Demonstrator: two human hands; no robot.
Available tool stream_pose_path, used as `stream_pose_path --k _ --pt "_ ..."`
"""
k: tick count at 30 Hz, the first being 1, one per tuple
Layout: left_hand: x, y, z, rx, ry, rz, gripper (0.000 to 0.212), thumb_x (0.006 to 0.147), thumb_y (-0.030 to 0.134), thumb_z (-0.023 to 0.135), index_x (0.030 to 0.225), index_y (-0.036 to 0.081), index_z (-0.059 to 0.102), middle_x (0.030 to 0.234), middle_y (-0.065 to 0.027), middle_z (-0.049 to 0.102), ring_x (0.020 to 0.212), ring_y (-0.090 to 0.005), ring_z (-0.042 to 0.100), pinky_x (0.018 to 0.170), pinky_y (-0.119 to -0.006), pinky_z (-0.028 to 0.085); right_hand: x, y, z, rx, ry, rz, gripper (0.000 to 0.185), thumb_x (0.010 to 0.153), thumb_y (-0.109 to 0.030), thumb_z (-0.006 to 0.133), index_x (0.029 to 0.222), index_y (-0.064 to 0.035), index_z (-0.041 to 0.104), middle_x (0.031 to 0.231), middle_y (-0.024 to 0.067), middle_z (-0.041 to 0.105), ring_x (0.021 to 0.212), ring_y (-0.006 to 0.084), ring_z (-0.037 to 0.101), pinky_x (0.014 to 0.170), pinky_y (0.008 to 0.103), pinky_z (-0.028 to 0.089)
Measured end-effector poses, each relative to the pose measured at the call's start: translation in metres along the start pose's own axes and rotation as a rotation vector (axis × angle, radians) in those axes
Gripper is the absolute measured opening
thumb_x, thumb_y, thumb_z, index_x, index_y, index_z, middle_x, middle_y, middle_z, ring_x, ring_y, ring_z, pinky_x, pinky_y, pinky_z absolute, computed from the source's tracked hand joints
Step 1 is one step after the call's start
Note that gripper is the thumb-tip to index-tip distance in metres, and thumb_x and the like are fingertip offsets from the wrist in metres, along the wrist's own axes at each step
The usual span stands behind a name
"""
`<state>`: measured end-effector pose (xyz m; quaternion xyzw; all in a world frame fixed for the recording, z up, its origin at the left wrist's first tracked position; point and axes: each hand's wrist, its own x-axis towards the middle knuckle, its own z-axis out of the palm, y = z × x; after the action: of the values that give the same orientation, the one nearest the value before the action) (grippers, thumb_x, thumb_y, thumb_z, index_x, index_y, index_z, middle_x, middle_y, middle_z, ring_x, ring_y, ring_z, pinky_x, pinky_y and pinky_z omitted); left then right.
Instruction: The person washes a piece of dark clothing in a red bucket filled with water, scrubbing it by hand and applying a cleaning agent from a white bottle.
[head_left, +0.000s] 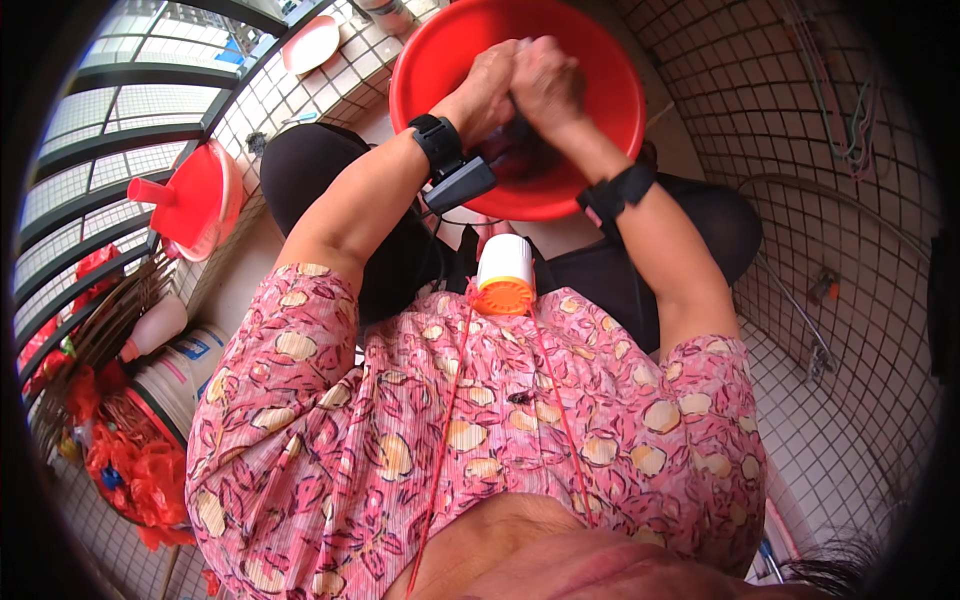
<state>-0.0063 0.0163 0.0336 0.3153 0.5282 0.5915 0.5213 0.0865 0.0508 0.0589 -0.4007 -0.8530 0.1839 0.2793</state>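
Observation:
My left hand (486, 84) and my right hand (551, 86) are pressed together over a red plastic basin (628, 112). Their fingers are curled and partly blurred. Dark wet-looking cloth (521, 154) hangs below them into the basin, and a bit of it shows between the palms. Most of what the fingers grip is hidden. Around my left wrist sits a black strap (437, 139) with a dark grey box (461, 184) on it. My right wrist wears another black strap (619, 196).
A white container with an orange lid (506, 274) hangs on a red cord before my lap. At left are a red dipper (169, 202) in a pale basin, a white bucket (191, 375), red plastic bags (139, 469) and window bars (142, 139). Tiled wall (750, 112) rises at right.

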Motion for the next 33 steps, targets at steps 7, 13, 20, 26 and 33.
stream_pose_path --k 7,13,20,26,33 --pt "0.002 0.028 0.018 -0.550 -0.120 -0.320 0.025 0.086 0.029 0.045 0.089 0.007 0.057 0.079 -0.0077 0.062 0.071 -0.0191 0.060 0.066 -0.030 0.047 0.028 0.097 0.007 0.879 -0.216 0.480 0.034 0.077 -0.031 0.061 0.095 -0.0027 0.059 0.082 0.0091 0.061 0.072 0.0179 0.057 0.068 0.0311 0.046" --pt "0.013 -0.002 -0.025 0.595 0.067 0.410 0.031 0.076 0.008 0.057 0.105 0.001 0.052 0.089 -0.0113 0.061 0.083 -0.0211 0.060 0.074 -0.031 0.048 0.023 0.042 -0.051 0.582 -0.480 0.154 0.047 0.074 -0.029 0.068 0.107 0.0021 0.056 0.091 0.0053 0.062 0.085 0.0112 0.056 0.076 0.0229 0.044" --pt "0.023 -0.006 -0.031 0.216 -0.245 0.241 0.040 0.078 0.015 0.060 0.114 0.001 0.049 0.090 -0.0098 0.059 0.079 -0.0133 0.054 0.072 -0.026 0.045 0.034 0.052 -0.053 1.297 -0.448 0.459 0.016 0.079 -0.012 0.061 0.091 -0.0001 0.062 0.086 0.0055 0.064 0.074 0.0124 0.060 0.070 0.0236 0.048" --pt "0.005 0.025 -0.002 0.207 -0.308 -0.033 0.054 0.071 0.038 0.069 0.104 -0.002 0.056 0.090 -0.0082 0.061 0.081 -0.0136 0.056 0.076 -0.027 0.044 0.036 0.081 -0.056 1.696 -0.486 0.759 0.021 0.079 -0.013 0.061 0.095 0.0005 0.060 0.089 0.0098 0.063 0.084 0.0181 0.062 0.078 0.0311 0.049" --pt "0.005 0.022 0.001 0.166 -0.352 -0.085 0.041 0.072 0.026 0.070 0.099 -0.003 0.059 0.083 -0.0067 0.062 0.075 -0.0131 0.059 0.071 -0.025 0.047 0.037 0.101 -0.047 1.696 -0.498 0.794 0.023 0.081 -0.018 0.060 0.093 0.0014 0.060 0.091 0.0123 0.063 0.082 0.0225 0.062 0.078 0.0318 0.049"
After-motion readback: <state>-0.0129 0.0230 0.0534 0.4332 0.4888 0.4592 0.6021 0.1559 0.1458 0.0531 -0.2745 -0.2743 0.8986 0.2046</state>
